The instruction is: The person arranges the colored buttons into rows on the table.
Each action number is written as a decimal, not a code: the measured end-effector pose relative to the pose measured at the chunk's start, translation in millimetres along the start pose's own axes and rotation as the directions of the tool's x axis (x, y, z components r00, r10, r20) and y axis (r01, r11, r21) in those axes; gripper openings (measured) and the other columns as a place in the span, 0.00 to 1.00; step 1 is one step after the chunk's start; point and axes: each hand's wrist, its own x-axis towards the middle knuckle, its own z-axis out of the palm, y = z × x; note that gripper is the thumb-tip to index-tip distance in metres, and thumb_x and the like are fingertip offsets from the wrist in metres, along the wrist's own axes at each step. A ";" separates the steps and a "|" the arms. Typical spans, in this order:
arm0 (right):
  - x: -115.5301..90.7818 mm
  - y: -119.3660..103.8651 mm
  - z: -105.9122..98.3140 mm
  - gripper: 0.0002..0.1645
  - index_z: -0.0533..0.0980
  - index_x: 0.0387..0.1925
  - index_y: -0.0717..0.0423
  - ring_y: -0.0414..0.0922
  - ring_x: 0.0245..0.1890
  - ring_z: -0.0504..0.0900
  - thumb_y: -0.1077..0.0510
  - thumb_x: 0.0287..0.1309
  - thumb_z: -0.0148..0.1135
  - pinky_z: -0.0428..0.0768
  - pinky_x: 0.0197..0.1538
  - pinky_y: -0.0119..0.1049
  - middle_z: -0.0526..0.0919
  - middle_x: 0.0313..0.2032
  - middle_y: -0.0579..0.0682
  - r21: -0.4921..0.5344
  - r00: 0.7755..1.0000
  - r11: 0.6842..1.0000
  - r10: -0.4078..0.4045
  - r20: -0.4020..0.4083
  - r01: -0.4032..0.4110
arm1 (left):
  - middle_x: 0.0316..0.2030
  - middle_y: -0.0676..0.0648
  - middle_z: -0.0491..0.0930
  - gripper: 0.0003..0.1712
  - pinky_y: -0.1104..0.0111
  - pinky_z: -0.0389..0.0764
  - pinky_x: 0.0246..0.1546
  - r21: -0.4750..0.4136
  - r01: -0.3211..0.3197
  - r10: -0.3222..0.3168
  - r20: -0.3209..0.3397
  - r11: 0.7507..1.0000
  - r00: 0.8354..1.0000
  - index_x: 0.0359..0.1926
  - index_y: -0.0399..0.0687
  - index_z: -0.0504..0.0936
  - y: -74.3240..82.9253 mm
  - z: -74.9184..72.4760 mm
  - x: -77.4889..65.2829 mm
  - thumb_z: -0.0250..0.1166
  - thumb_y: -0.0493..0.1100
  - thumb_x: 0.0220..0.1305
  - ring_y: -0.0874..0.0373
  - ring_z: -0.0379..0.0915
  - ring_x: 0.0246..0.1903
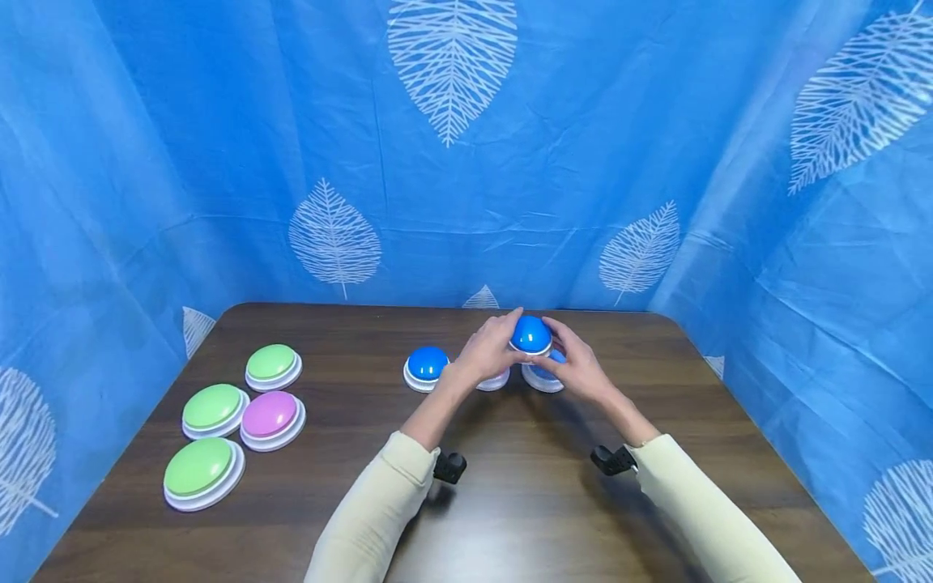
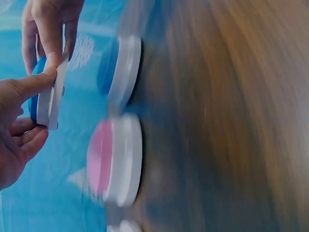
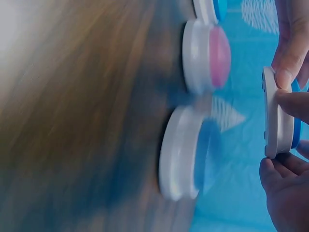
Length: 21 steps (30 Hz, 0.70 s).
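Observation:
Both hands hold a blue dome push button (image 1: pixel 530 334) with a white base, raised above the table. My left hand (image 1: pixel 487 350) grips its left side and my right hand (image 1: pixel 577 363) its right side. In the left wrist view, thumb and fingers pinch the white rim of the lifted button (image 2: pixel 47 99), whose flat underside faces the table. Below stand a second blue button (image 3: pixel 207 154) and a pink button (image 2: pixel 100 157), both apart from the lifted one. Further left is another blue button (image 1: pixel 427 363). In the head view the hands partly hide the pink one.
On the table's left side stand three green buttons (image 1: pixel 198 467) and a pink button (image 1: pixel 269 414), grouped closely. The brown wooden table (image 1: pixel 510 486) ends at a blue curtain (image 1: pixel 466 194) with white leaf prints, which surrounds its back and sides.

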 end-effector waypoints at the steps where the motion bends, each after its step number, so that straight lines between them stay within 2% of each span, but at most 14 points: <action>1: -4.0 3.7 -5.1 0.44 0.56 0.72 0.65 0.61 0.67 0.66 0.58 0.62 0.68 0.68 0.65 0.53 0.64 0.68 0.65 -0.003 1.000 1.000 0.016 -0.008 -0.016 | 0.69 0.40 0.67 0.48 0.54 0.69 0.64 -0.003 -0.008 0.008 0.005 1.000 1.000 0.75 0.41 0.56 5.0 5.2 3.7 0.70 0.52 0.62 0.46 0.62 0.68; 6: -21.4 22.8 -27.0 0.45 0.56 0.73 0.66 0.62 0.69 0.63 0.58 0.62 0.68 0.65 0.67 0.54 0.62 0.70 0.65 -0.011 0.996 0.997 0.077 -0.053 -0.078 | 0.69 0.42 0.66 0.47 0.55 0.69 0.64 -0.020 -0.040 0.041 0.022 0.999 0.999 0.75 0.42 0.57 28.6 31.4 22.4 0.69 0.51 0.63 0.47 0.62 0.68; 15: -43.5 55.0 -47.2 0.42 0.57 0.71 0.67 0.63 0.69 0.62 0.60 0.63 0.66 0.64 0.67 0.55 0.62 0.69 0.68 -0.051 0.984 0.991 0.120 -0.133 -0.128 | 0.69 0.40 0.66 0.43 0.62 0.62 0.68 -0.041 -0.086 0.088 0.034 0.995 0.996 0.73 0.36 0.60 54.2 72.7 48.0 0.69 0.45 0.64 0.47 0.62 0.68; 21: -59.1 68.7 -59.4 0.43 0.55 0.72 0.66 0.63 0.70 0.61 0.59 0.64 0.66 0.63 0.68 0.55 0.59 0.70 0.68 -0.053 0.967 0.977 0.193 -0.169 -0.204 | 0.68 0.38 0.67 0.41 0.63 0.63 0.68 -0.078 -0.101 0.104 0.037 0.992 0.994 0.72 0.34 0.60 70.7 96.3 59.9 0.69 0.42 0.64 0.47 0.64 0.67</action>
